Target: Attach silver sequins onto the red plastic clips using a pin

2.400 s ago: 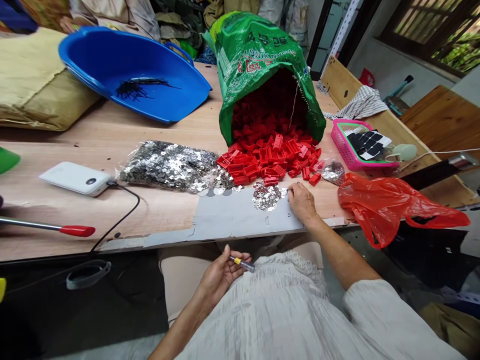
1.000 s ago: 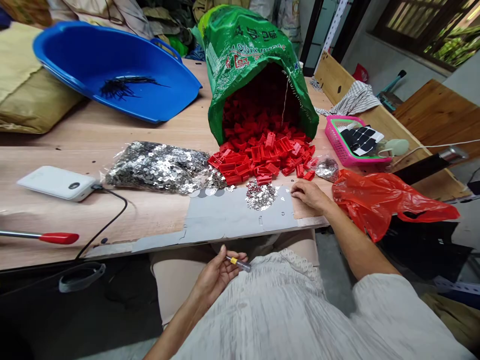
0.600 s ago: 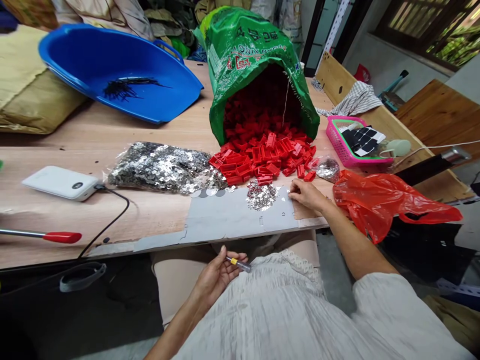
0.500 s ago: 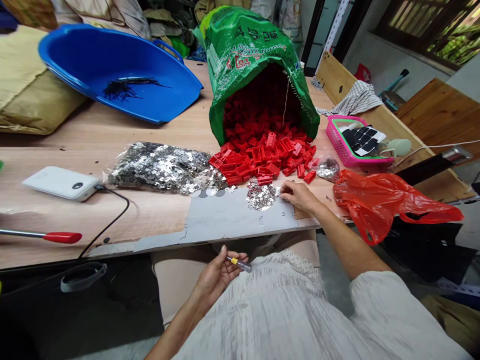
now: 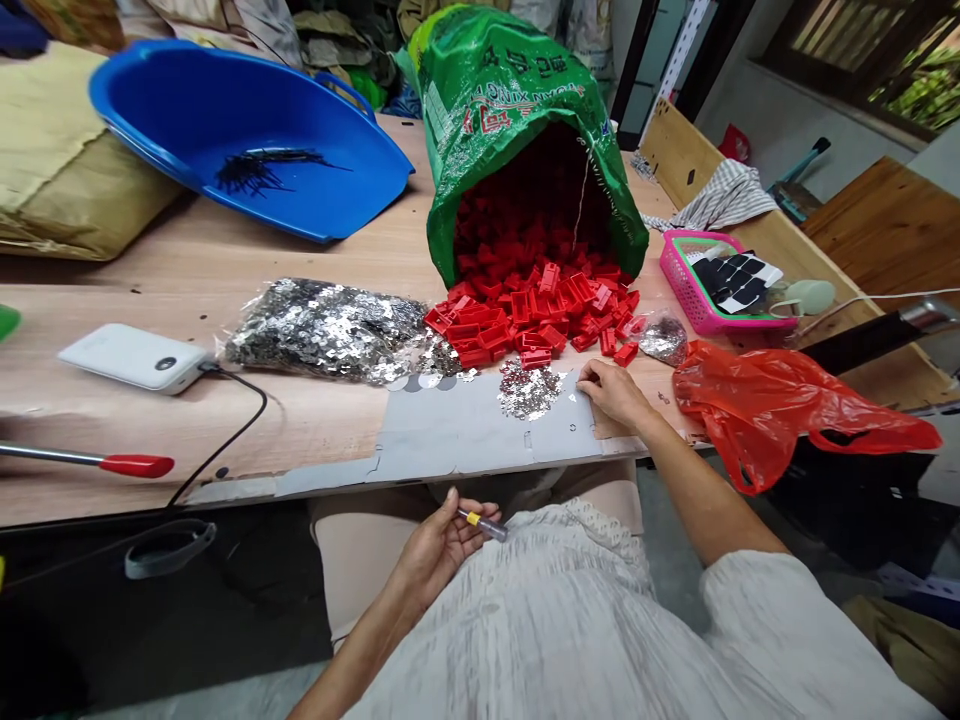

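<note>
My left hand [image 5: 442, 540] rests palm up over my lap, its fingers curled round a slim screwdriver-like tool [image 5: 487, 525] with a translucent handle and a yellow band. On the grey mat [image 5: 450, 430], my right hand [image 5: 611, 393] lies just right of a loose pile of small silvery metal pieces [image 5: 525, 390]. Its thumb and fingertips are pinched together; whatever is between them is too small to make out. Behind the pile, red plastic parts [image 5: 517, 310] spill from a green woven sack [image 5: 517, 90] lying on its side.
Left of the red parts lies a clear bag of metal pieces [image 5: 322, 330]. A blue scoop-shaped basin [image 5: 300, 200] holds thin black pieces. Also there: a white power bank [image 5: 135, 358] with a cable, a red-handled lever [image 5: 135, 465], a pink basket [image 5: 690, 290] and a red plastic bag [image 5: 772, 400].
My right hand has shifted slightly right, away from the edge of the metal pile. My left hand keeps its hold on the tool. The whole view has moved a little.
</note>
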### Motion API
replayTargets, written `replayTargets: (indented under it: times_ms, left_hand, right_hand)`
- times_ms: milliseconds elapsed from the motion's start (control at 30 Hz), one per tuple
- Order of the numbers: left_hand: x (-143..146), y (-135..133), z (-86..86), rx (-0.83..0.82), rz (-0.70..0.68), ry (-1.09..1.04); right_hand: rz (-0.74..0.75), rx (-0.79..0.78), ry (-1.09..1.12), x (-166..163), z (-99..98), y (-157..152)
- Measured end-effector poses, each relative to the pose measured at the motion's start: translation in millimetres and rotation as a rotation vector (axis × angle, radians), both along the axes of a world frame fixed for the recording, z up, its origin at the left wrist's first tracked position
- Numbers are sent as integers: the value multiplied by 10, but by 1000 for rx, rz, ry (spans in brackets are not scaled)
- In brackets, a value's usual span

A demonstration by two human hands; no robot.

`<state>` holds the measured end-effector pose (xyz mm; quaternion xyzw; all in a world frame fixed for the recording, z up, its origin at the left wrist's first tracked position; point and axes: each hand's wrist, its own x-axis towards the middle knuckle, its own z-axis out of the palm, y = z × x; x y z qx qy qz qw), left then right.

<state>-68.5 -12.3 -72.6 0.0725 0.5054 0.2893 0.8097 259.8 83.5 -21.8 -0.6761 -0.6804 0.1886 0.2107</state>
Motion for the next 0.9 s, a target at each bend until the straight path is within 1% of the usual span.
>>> replayTargets:
  times_ms: [100,267,400,667,833,900]
  left_hand:
    - [-13,2,-20,-9,19,2]
    - [-19,0,-49,-7,24,-5]
    - [-19,-11,-44,0,31,-15]
    - [-41,-36,-53,4,43,-45]
    - [-31,-35,-58,18,46,-39]
    - [-28,-37,-54,24,42,-40]
  right_hand:
    - [47,-86,31,-92,52,-50]
    - [36,-173,-141,-189,136,-68]
    - [50,-174,-175,-224,173,-52]
    - [6,-201,-228,-216,164,-22]
    - [22,-182,-205,-278,182,-21]
    - [27,-150,-129,-350,159,2]
